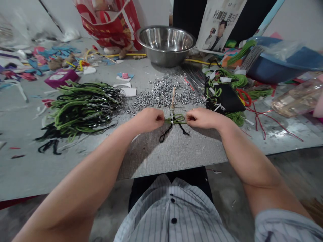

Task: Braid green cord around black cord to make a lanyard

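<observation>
Between my two hands a green cord (179, 118) is stretched sideways in loops near the table's front. My left hand (150, 119) is closed on its left end, and my right hand (202, 118) pinches the right end. A row of silvery metal nuts (172, 116) runs up the middle, across the green cord. Below it a black cord (163, 135) hangs out, one end looped and the other loose. A thin wooden stick (173, 97) stands up just behind the nuts. The fingertips of both hands are partly hidden by the curled fingers.
Loose metal nuts (164, 88) are spread behind my hands, before a steel bowl (166, 43). A bundle of green and black cords (80, 109) lies left. More green cords (238, 79), a black pouch (229, 97) and a blue basin (285, 62) are at right.
</observation>
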Available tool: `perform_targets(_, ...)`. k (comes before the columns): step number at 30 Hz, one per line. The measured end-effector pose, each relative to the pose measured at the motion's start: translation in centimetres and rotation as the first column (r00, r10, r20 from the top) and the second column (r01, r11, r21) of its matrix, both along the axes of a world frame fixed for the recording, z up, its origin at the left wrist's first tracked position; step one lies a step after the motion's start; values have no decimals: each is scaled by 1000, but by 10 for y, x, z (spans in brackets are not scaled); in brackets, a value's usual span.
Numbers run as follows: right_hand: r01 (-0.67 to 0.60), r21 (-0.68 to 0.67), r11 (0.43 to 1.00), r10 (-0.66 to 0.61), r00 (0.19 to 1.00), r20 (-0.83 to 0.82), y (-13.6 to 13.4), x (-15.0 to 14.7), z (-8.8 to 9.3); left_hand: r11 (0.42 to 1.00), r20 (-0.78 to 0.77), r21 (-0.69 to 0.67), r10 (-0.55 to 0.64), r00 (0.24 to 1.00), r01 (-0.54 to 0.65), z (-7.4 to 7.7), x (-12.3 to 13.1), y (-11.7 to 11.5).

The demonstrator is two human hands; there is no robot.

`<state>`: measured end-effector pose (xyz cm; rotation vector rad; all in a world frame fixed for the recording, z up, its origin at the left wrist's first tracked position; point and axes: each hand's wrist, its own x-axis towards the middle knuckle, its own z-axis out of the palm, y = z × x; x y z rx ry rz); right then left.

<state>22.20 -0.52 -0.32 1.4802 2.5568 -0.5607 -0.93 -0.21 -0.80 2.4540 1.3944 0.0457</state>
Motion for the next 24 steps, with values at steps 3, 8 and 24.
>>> perform_targets(3,23,146,989,-5,993,-120,-3,-3,-1,1000,16,3,-11,1000,11,-2,0,0)
perform_targets(8,-2,299,954,116,924,-365,-9,-20,-10,999,40,15,-32,999,31,-6,0,1)
perform_targets(24,-61,242,968,125,957,-261,-8,-28,-19,998,-198,41,51,979,-44,11,-6,0)
